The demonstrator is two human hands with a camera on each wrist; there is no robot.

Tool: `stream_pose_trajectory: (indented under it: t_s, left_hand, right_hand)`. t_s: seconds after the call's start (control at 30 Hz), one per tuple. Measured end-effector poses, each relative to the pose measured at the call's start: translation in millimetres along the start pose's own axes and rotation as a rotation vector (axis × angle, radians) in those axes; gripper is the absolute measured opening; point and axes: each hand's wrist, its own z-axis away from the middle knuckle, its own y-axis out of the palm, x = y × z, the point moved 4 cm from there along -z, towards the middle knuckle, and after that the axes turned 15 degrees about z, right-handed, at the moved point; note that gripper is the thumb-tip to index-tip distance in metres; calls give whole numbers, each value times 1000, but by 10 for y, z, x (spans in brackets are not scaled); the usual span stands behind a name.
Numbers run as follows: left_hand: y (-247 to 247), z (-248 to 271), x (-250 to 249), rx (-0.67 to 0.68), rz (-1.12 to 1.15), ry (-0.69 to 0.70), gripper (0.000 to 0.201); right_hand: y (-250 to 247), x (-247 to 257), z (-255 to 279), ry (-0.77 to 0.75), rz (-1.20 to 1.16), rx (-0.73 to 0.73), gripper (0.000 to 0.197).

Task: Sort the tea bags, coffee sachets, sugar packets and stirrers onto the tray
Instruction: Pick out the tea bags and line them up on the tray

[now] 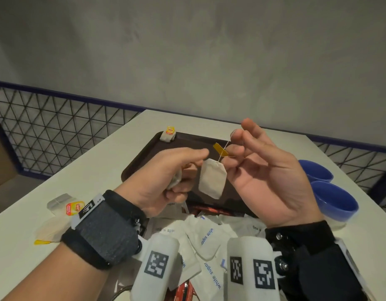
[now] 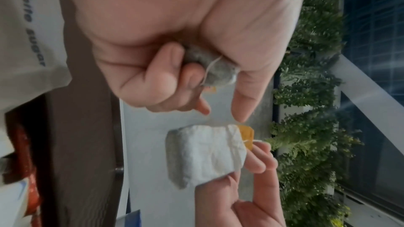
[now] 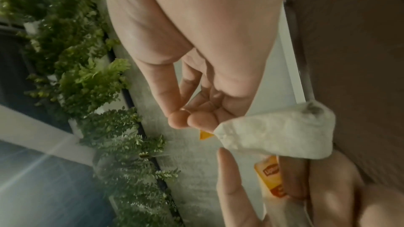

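My right hand [image 1: 235, 146] is raised over the brown tray [image 1: 142, 159] and pinches the string of a white tea bag [image 1: 212, 181], which dangles between both hands. Its yellow tag [image 1: 220, 149] sticks out by my fingers. In the right wrist view the pinching fingertips [image 3: 181, 118] meet just above the tea bag [image 3: 277, 130]. My left hand [image 1: 187, 168] is curled round a second, crumpled tea bag [image 2: 216, 68], thumb pointing at the dangling tea bag [image 2: 203, 154]. One more tea bag [image 1: 168, 135] lies at the tray's far left corner.
White sugar packets [image 1: 207, 235] and red coffee sachets [image 1: 209, 210] lie heaped at the tray's near edge. Loose tea bags [image 1: 64, 205] sit on the white table to the left. Two blue bowls [image 1: 331, 192] stand at the right. A mesh railing borders the table.
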Motion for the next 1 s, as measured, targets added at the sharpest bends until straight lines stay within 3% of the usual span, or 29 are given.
stream_pose_trajectory:
  t_s: [0.17, 0.27, 0.47, 0.57, 0.7, 0.8, 1.0]
  left_hand:
    - [160, 71, 21, 155, -69, 8, 9]
    - [116, 41, 31, 104, -52, 36, 12]
    - [8, 34, -82, 54, 5, 155, 12]
    - [-24, 33, -114, 51, 19, 185, 10]
    - [-55, 35, -132, -1, 28, 209, 7]
    - [-74, 24, -128, -58, 49, 219, 6]
    - [-83, 14, -112, -131, 69, 244, 10]
  right_hand:
    - [35, -32, -15, 10, -128, 31, 23]
    - [-5, -17, -28, 5, -63, -28, 24]
    - [-89, -92, -72, 28, 286, -153, 27]
    - [-74, -143, -75, 55, 464, -119, 23]
    - [-34, -166, -58, 62, 612, -54, 39]
    - [-34, -168, -48, 63, 581, -53, 34]
    - [-45, -197, -41, -12, 799, -65, 13]
